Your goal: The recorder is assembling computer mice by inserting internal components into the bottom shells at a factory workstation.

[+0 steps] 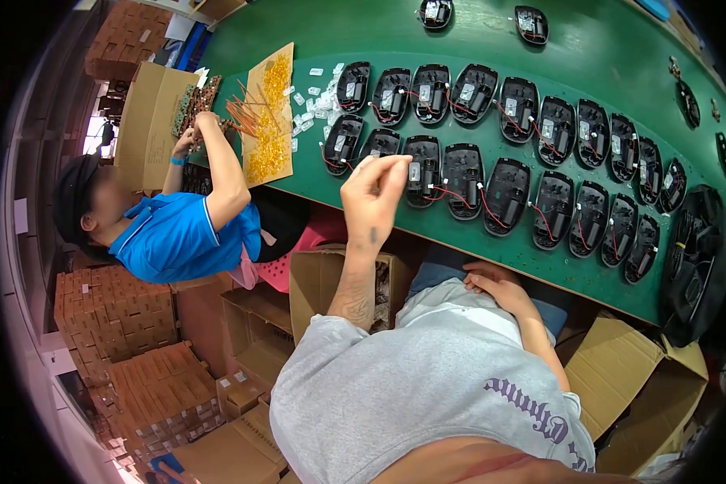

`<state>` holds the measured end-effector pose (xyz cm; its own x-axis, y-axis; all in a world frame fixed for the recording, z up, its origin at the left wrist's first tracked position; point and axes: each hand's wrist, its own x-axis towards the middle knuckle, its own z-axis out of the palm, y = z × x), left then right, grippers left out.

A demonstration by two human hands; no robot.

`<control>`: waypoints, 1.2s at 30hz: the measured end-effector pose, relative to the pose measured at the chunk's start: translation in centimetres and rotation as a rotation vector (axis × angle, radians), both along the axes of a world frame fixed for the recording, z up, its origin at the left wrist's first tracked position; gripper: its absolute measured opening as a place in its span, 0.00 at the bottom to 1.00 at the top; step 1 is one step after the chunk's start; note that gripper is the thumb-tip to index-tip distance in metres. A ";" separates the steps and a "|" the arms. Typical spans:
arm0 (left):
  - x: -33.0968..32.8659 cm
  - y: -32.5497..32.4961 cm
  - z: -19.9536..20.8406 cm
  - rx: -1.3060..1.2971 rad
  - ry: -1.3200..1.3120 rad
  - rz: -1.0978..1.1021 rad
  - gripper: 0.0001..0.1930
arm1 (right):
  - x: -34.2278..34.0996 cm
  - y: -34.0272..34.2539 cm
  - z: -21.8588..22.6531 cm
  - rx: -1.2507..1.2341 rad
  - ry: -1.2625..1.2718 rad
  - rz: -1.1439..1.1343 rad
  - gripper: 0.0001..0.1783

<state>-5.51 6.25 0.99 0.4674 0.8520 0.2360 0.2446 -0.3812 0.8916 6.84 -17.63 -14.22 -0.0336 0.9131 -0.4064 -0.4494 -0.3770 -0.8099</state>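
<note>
Raised over the near edge of the green table, my left hand (371, 202) has thumb and fingertips pinched together. Whatever is in the pinch is too small to make out. Its fingertips are in front of a black oval plastic housing (429, 190) in the near row. Beside that lies another housing (463, 181) with thin red and white wires. A further housing (506, 196) looks barer inside, with a red wire across it. Down at my lap, my right hand (500, 289) rests with loosely bent, parted fingers and holds nothing.
Several more black housings (519, 109) form two rows. Small clear plastic pieces (324, 105) lie left, beside a board with amber parts (270, 161). A co-worker in a blue shirt (169, 238) handles brown parts. Cardboard boxes (621, 379) stand below; a black bag (698, 266) is right.
</note>
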 end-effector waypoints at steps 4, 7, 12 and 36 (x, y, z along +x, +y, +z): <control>-2.6 -1.5 0.7 -1.561 -1.048 -0.644 0.16 | 0.0 -0.4 -0.2 -0.013 0.022 -0.002 0.17; -3.0 -5.4 2.5 -1.945 -0.793 -0.356 0.23 | -0.3 -0.4 -1.0 -0.037 0.040 -0.006 0.17; -3.0 -8.7 3.2 -1.878 -0.586 -0.177 0.27 | -0.3 -0.5 0.0 -0.073 -0.061 0.001 0.18; -3.3 -10.0 0.7 -1.595 -0.179 -0.488 0.26 | 0.9 -1.0 10.1 -0.010 -0.681 0.266 0.14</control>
